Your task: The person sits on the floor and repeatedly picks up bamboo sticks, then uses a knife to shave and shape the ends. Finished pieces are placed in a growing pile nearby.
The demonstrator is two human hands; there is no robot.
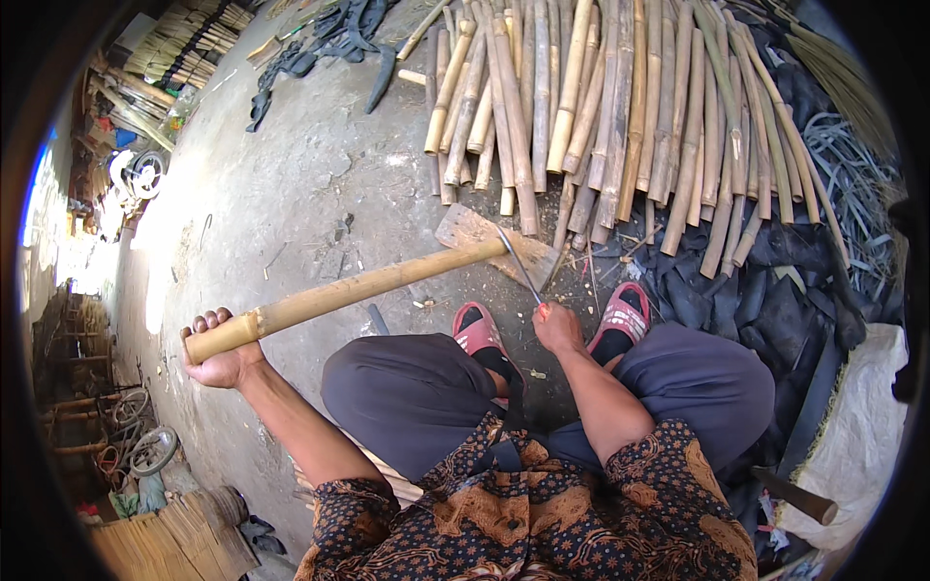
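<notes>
My left hand [225,351] is wrapped around the near end of a yellow bamboo pole [358,284], just by a joint ring. The pole slants up to the right, and its far end lies over a worn wooden board [465,226] on the floor. My right hand [557,327] is closed on a long, thin metal tool, its slim dark shaft [521,261] crossing the board at the pole's far end. A bit of red shows at its handle; whether it is a knife or a rod I cannot tell. Both feet, in pink sandals [479,334], flank the right hand.
Many cut bamboo poles [620,107] lie piled beyond the board. Black rubber-like scraps [717,300] heap at the right, near a white sack [857,426] and a wooden-handled blade [796,496]. Dark strips [329,39] lie far left; bundled slats [174,542] sit lower left.
</notes>
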